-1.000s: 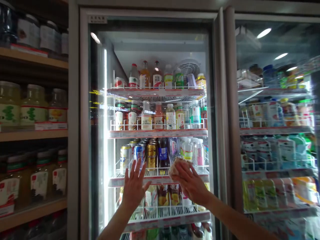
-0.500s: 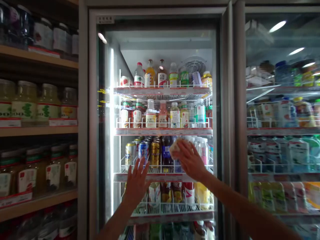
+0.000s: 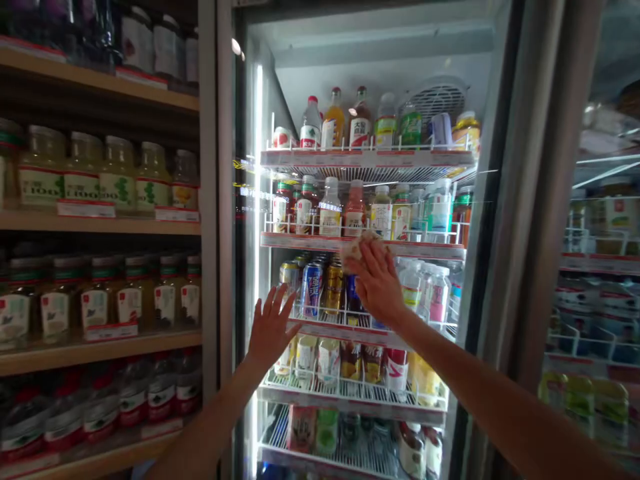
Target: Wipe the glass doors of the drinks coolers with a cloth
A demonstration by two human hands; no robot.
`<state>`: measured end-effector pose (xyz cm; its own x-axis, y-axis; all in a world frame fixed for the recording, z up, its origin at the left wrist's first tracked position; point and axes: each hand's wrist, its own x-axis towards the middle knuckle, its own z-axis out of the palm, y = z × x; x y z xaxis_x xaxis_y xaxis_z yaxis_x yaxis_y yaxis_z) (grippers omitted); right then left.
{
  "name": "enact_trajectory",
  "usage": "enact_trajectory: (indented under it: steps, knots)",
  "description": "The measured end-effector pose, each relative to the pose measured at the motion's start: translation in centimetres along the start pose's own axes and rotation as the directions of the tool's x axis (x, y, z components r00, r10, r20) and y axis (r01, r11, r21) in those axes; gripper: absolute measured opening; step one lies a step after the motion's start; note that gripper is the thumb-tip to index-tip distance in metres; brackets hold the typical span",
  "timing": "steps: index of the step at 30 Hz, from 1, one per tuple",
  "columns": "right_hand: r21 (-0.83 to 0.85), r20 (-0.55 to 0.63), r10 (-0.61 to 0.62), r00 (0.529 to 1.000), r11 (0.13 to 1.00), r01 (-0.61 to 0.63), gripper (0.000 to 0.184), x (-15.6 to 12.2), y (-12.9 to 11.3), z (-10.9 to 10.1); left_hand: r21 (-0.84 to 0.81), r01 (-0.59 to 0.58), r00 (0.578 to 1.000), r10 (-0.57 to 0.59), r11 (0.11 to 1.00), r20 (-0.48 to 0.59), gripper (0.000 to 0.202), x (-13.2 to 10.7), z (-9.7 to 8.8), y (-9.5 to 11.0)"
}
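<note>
My right hand (image 3: 379, 285) presses a pale, crumpled cloth (image 3: 352, 252) to the glass door (image 3: 320, 60) of a lit drinks fridge. Through the glass, the cloth overlaps the red-edged front of the second shelf. Lower and to the left, my left hand (image 3: 271, 331) is raised with its fingers spread, apparently against the same glass. It holds nothing. Behind the hands stand cans, among them a blue can (image 3: 312, 289) and a gold can (image 3: 334, 288). Part of the can row is hidden by my right hand and the cloth.
On the left, wooden shelves (image 3: 100, 223) carry several rows of jars and bottles close beside my left arm. A metal door frame (image 3: 537, 200) runs up the right side, with another glass-fronted fridge (image 3: 600, 267) beyond it. Wire racks (image 3: 350, 393) hold drinks inside.
The view has shifted closer and tilted. My right hand and the cloth have moved up across the glass, from the can row to the shelf edge above. My left hand stays spread.
</note>
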<state>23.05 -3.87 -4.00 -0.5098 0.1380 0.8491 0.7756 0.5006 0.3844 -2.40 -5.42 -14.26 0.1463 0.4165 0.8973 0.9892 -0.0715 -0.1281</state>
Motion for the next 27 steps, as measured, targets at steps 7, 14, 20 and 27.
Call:
enact_trajectory:
  steps: [7,14,20,27]
  knots:
    - [0.081,0.144,-0.287,0.947,0.957,0.278,0.049,0.1,-2.4,1.8,0.052,0.052,0.994,-0.057,0.997,0.095,0.059,-0.8,-0.5,-2.6]
    - [0.169,0.223,-0.447,0.866,0.893,0.418,0.047,1.5,-4.4,3.0,0.053,0.085,0.956,-0.097,0.995,0.277,0.062,0.2,-3.1,-3.6]
    - [0.148,0.142,-0.252,0.957,0.962,0.232,0.049,1.6,-6.6,4.5,0.016,-0.068,0.89,0.053,0.998,0.454,0.065,1.1,-4.5,-7.3]
    - [0.262,0.198,-0.413,0.889,0.896,0.358,0.047,0.9,-9.3,6.4,0.008,-0.072,0.845,0.057,0.997,0.531,0.065,0.4,-6.3,-10.1]
